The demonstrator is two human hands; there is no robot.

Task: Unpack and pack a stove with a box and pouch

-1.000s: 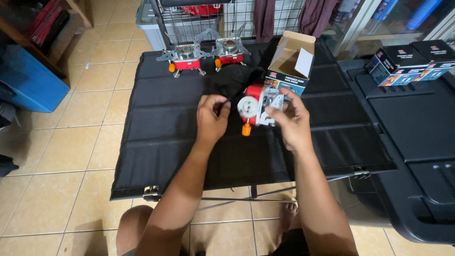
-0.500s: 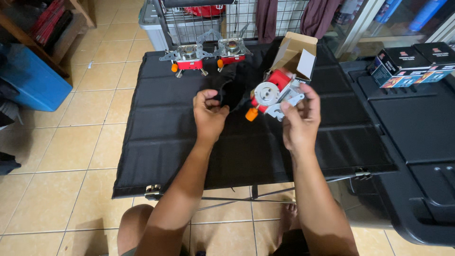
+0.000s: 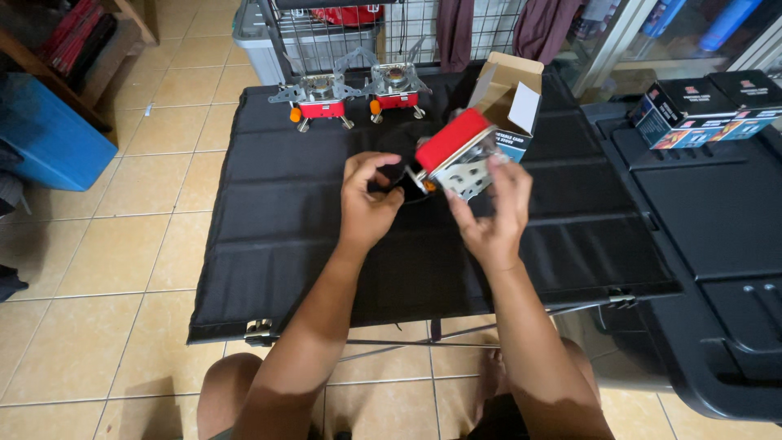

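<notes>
- Red and silver metal is seen on the small camping stove (image 3: 458, 155), which is held up in the air above the middle of the black folding table (image 3: 277, 212), nearer to its far edge.
- The stove is gripped by the right hand (image 3: 489, 216); the fingers are closed around its silver lower part, with the thumb on the near side.
- The stove is tilted, so its long axis runs from lower left to upper right, and its red flat side is turned up and to the left.
- A black cloth pouch (image 3: 397, 181) is pinched by the left hand (image 3: 368, 204); thumb and fingers are bent together on the pouch, just beside the lower end of the stove.
- Two more unfolded stoves (image 3: 352, 91) are placed near the far edge of the table.
- An open cardboard box (image 3: 509, 102) is standing towards the far right corner, behind the held stove.
</notes>
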